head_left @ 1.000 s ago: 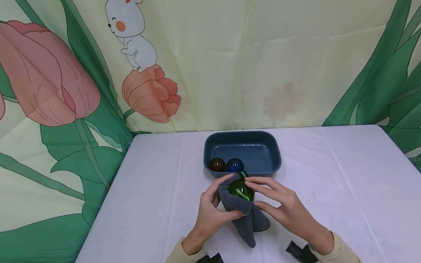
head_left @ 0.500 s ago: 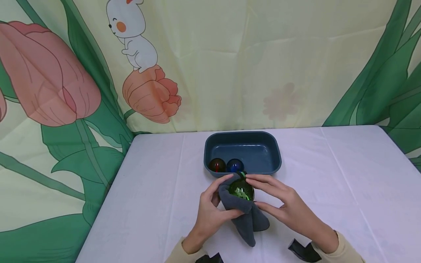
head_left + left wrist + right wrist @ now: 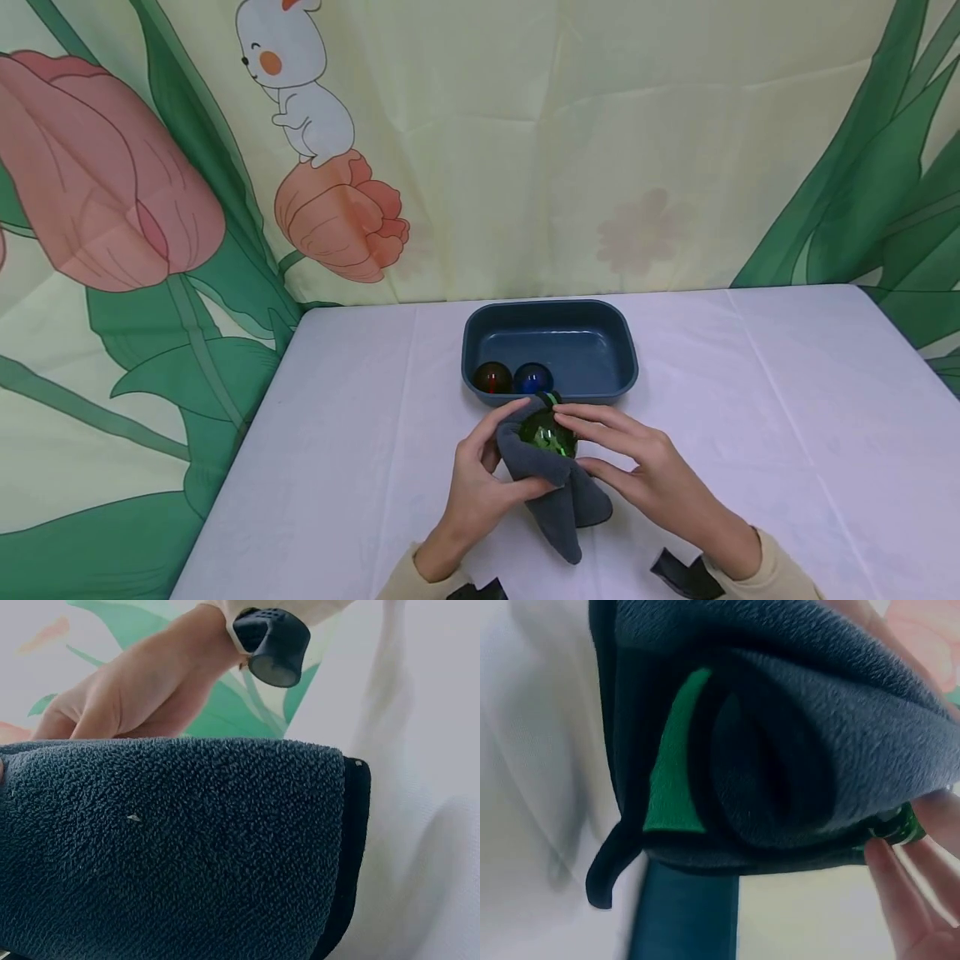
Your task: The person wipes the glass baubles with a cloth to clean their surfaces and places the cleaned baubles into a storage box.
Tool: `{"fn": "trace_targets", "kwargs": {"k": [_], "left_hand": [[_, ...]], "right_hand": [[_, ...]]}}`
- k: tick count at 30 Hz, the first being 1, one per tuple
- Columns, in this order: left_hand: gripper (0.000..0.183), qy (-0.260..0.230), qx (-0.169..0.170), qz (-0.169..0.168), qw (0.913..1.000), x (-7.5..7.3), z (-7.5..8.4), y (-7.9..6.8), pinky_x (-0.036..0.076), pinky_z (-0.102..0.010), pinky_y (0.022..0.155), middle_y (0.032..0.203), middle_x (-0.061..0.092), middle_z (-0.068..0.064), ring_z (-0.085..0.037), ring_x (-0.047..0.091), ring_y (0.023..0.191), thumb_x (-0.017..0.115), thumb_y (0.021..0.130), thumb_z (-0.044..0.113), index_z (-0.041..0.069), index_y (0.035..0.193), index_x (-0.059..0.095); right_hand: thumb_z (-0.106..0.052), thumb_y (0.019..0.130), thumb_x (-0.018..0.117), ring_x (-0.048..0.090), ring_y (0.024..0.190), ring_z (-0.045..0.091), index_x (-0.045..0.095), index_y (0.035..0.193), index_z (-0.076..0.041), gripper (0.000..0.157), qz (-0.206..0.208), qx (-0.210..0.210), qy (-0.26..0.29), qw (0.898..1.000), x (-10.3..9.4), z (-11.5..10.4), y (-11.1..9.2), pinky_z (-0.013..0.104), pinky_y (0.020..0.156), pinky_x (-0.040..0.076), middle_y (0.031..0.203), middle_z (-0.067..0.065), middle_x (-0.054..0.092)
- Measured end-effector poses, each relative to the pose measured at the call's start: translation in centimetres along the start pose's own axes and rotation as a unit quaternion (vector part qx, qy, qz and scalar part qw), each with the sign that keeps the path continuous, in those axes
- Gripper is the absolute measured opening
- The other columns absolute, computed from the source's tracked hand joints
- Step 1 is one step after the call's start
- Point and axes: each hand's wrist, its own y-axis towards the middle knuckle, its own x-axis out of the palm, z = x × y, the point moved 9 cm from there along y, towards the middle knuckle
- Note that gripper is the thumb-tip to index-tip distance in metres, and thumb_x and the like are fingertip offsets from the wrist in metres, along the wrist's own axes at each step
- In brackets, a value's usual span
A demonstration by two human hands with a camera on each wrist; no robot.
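In the head view, a shiny, see-through green ball (image 3: 549, 433) sits in a folded dark grey-blue cloth (image 3: 572, 504) before the person. The left hand (image 3: 480, 483) grips the cloth from the left, thumb in front and fingers behind. From the other side, the right hand (image 3: 648, 467) holds the ball between its fingertips and thumb. In the left wrist view the cloth (image 3: 172, 847) fills the foreground and covers the ball. The right wrist view looks into the cloth's open fold, where a green underside shows, with fingertips touching the green ball (image 3: 901, 826).
Just beyond the hands stands a dark blue rectangular tray (image 3: 585, 350). A dark red ball (image 3: 492, 377) and a blue ball (image 3: 533, 378) lie in its near left corner. A white cloth (image 3: 352, 417) covers the table, and a printed curtain (image 3: 480, 167) hangs behind.
Both hands stay almost in place on the ball and cloth. The right hand shifts slightly right, then back left. Reflections on the green ball differ, and the head view has moved a little.
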Motion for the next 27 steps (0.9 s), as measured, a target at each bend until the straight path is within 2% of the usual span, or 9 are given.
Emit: {"fn": "trace_targets", "kwargs": {"k": [3, 6, 10, 15, 20, 23, 25, 27], "left_hand": [[0.075, 0.005, 0.005, -0.006, 1.0, 0.0, 0.0, 0.0, 0.054, -0.033, 0.098, 0.135, 0.06, -0.014, -0.021, 0.065, 0.114, 0.084, 0.075, 0.0, 0.01, 0.141, 0.052], [0.075, 0.012, 0.025, -0.016, 0.9995, 0.1, 0.2, -0.1, 0.055, -0.033, 0.098, 0.133, 0.061, -0.017, -0.021, 0.066, 0.113, 0.084, 0.075, -0.002, 0.007, 0.142, 0.05], [0.074, 0.016, 0.043, -0.017, 0.9988, 0.1, 0.5, 0.0, 0.055, -0.033, 0.097, 0.131, 0.062, -0.019, -0.021, 0.066, 0.113, 0.083, 0.075, -0.003, 0.004, 0.142, 0.05], [0.073, 0.013, 0.039, -0.011, 0.9991, 0.0, 0.6, 0.1, 0.055, -0.033, 0.097, 0.13, 0.062, -0.019, -0.021, 0.066, 0.111, 0.084, 0.076, -0.001, 0.004, 0.14, 0.051], [0.072, 0.012, 0.035, -0.014, 0.9992, 0.1, 0.4, 0.1, 0.056, -0.033, 0.096, 0.13, 0.062, -0.019, -0.021, 0.067, 0.111, 0.083, 0.076, -0.001, 0.004, 0.14, 0.051], [0.071, 0.012, 0.035, -0.016, 0.9992, 0.2, 0.4, 0.0, 0.056, -0.033, 0.095, 0.131, 0.061, -0.019, -0.021, 0.067, 0.111, 0.083, 0.077, -0.001, 0.004, 0.141, 0.051], [0.071, 0.01, 0.03, -0.017, 0.9994, 0.2, 0.3, 0.0, 0.056, -0.033, 0.095, 0.131, 0.061, -0.019, -0.021, 0.067, 0.111, 0.083, 0.077, -0.001, 0.005, 0.141, 0.051], [0.071, 0.007, 0.027, -0.017, 0.9995, 0.2, 0.3, -0.1, 0.056, -0.033, 0.095, 0.132, 0.061, -0.019, -0.021, 0.067, 0.111, 0.082, 0.077, -0.001, 0.006, 0.141, 0.051]], "right_hand": [[0.007, 0.078, 0.077, 0.062, 0.116, 0.005, 0.059, 0.137, -0.01, 0.063, 0.005, 0.039, 0.045, 0.998, 0.1, 0.5, 0.0, 0.024, 0.086, 0.058, 0.133, 0.008, 0.062], [0.003, 0.083, 0.075, 0.064, 0.112, 0.004, 0.06, 0.135, -0.007, 0.056, 0.009, 0.077, 0.085, 0.993, 0.1, 1.1, -0.1, 0.027, 0.082, 0.06, 0.13, 0.012, 0.063], [-0.003, 0.085, 0.075, 0.063, 0.112, 0.002, 0.06, 0.135, -0.007, 0.052, 0.009, 0.097, 0.093, 0.991, 0.2, 1.5, -0.1, 0.028, 0.082, 0.06, 0.13, 0.013, 0.064], [-0.002, 0.085, 0.075, 0.062, 0.113, 0.003, 0.058, 0.137, -0.01, 0.056, 0.001, 0.072, 0.066, 0.995, 0.0, 1.0, 0.0, 0.027, 0.084, 0.059, 0.132, 0.01, 0.062], [0.003, 0.076, 0.081, 0.055, 0.126, 0.006, 0.059, 0.137, -0.012, 0.067, -0.008, 0.009, 0.01, 1.0, -0.6, 0.1, 0.1, 0.018, 0.097, 0.051, 0.137, 0.004, 0.058], [-0.012, 0.084, 0.078, 0.051, 0.131, 0.008, 0.063, 0.134, -0.013, 0.052, -0.016, -0.024, -0.005, 1.0, -0.5, -0.4, 0.1, 0.015, 0.102, 0.046, 0.139, 0.004, 0.058], [-0.022, 0.09, 0.071, 0.05, 0.132, 0.009, 0.065, 0.132, -0.012, 0.044, -0.02, -0.034, 0.001, 0.999, -0.4, -0.5, 0.0, 0.016, 0.102, 0.046, 0.138, 0.005, 0.059], [-0.033, 0.094, 0.062, 0.051, 0.131, 0.01, 0.065, 0.131, -0.012, 0.042, -0.018, -0.039, 0.002, 0.999, -0.3, -0.6, 0.0, 0.015, 0.101, 0.046, 0.137, 0.005, 0.06]]}}
